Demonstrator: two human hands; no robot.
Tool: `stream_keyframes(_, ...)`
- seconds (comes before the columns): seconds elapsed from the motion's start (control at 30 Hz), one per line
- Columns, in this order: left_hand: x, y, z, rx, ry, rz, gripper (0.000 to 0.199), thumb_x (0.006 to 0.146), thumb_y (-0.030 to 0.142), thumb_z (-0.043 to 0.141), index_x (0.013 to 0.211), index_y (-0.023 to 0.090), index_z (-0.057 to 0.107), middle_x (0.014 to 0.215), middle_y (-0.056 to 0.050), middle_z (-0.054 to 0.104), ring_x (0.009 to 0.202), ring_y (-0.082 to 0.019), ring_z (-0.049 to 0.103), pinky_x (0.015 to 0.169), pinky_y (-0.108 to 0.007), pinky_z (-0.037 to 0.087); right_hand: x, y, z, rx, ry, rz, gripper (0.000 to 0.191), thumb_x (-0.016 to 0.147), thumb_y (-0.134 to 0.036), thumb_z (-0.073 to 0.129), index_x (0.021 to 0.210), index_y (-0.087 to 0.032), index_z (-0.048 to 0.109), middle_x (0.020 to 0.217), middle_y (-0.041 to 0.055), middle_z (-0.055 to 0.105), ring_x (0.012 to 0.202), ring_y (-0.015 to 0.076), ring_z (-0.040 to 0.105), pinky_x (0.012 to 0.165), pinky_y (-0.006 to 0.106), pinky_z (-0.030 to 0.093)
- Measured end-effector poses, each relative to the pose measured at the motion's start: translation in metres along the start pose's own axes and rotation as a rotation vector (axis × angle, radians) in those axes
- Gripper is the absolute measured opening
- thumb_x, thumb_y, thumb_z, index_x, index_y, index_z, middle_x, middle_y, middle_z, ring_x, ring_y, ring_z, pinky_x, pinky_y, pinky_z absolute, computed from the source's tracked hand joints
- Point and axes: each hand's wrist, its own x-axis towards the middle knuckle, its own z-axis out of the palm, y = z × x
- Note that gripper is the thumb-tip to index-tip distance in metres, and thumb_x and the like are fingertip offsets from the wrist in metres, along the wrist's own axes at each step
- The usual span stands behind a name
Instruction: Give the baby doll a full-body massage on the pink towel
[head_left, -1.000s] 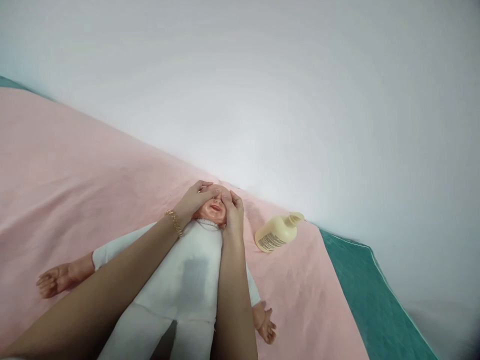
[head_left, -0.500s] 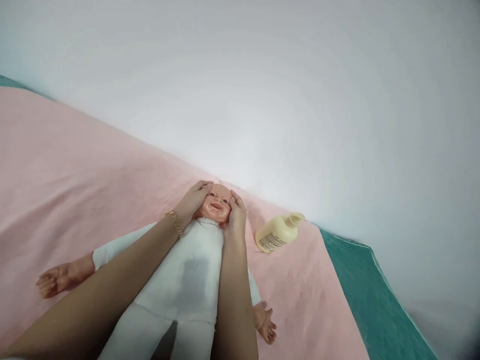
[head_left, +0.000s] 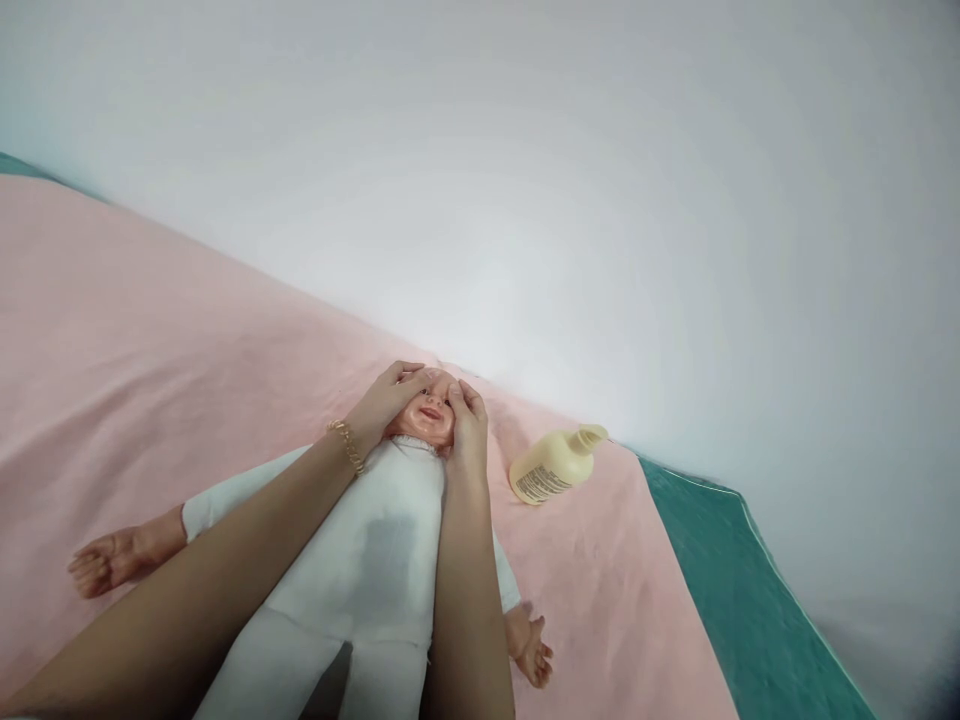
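A baby doll [head_left: 367,540] with a white cloth body lies on its back, head away from me, arms spread. My left hand [head_left: 384,402], with a gold bracelet at the wrist, is wrapped round the left side of the doll's head, its thumb on the forehead. On the right side of the head, my right hand [head_left: 469,412] curls round it, the thumb near the doll's eye. The doll's head is held between both hands, and its smiling mouth shows between them.
To the right of the head, a pale yellow pump bottle [head_left: 551,467] stands on the pink cloth [head_left: 187,330]. Green material [head_left: 750,590] shows beyond the cloth at the right. Behind the cloth rises a pale wall [head_left: 525,180].
Both thumbs have shifted inward over the doll's upper face, covering more of its forehead and eye area. The bottle stays where it was.
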Motion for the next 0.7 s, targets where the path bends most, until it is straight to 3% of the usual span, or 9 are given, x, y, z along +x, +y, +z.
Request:
stream_keyframes(0.2, 0.0002, 0.0006, -0.003, 0.032, -0.017, -0.014, 0.052, 0.067, 0.032, 0.077, 0.111, 0.017, 0.053, 0.105, -0.011, 0.061, 0.091, -0.023, 0.065, 0.07, -0.03, 0.054, -0.0069, -0.0099, 0.0054, -0.05, 0.057, 0.049, 0.051, 0.061, -0.035, 0.08, 0.106, -0.02, 0.061, 0.112, 0.0058, 0.064, 0.1, 0.0205, 0.064, 0.087, 0.035, 0.054)
stream_keyframes(0.4, 0.0063, -0.0058, -0.0022, 0.009, 0.009, 0.008, 0.046, 0.068, 0.035, 0.075, 0.107, 0.018, 0.057, 0.101, -0.008, 0.063, 0.087, -0.022, 0.065, 0.072, -0.03, 0.054, -0.0019, -0.0053, 0.0036, -0.04, 0.05, 0.042, 0.044, 0.068, -0.038, 0.072, 0.106, -0.019, 0.061, 0.11, 0.0062, 0.067, 0.099, 0.0199, 0.064, 0.087, 0.035, 0.054)
stream_keyframes(0.53, 0.0055, -0.0046, 0.0003, -0.018, 0.044, -0.006, 0.038, 0.07, 0.035, 0.071, 0.103, 0.019, 0.06, 0.097, -0.007, 0.065, 0.084, -0.02, 0.065, 0.074, -0.03, 0.053, -0.0007, -0.0069, 0.0027, -0.001, 0.061, 0.082, 0.037, 0.07, -0.029, 0.065, 0.106, -0.02, 0.064, 0.11, 0.0049, 0.068, 0.099, 0.0182, 0.064, 0.088, 0.034, 0.054)
stream_keyframes(0.7, 0.0027, -0.004, 0.0, -0.052, 0.052, 0.005, 0.033, 0.075, 0.033, 0.066, 0.104, 0.018, 0.062, 0.102, -0.009, 0.067, 0.087, -0.021, 0.066, 0.077, -0.032, 0.054, 0.0026, -0.0054, -0.0024, 0.021, 0.031, 0.102, 0.042, 0.072, -0.026, 0.059, 0.113, -0.019, 0.064, 0.114, 0.0057, 0.068, 0.101, 0.0181, 0.064, 0.089, 0.037, 0.054)
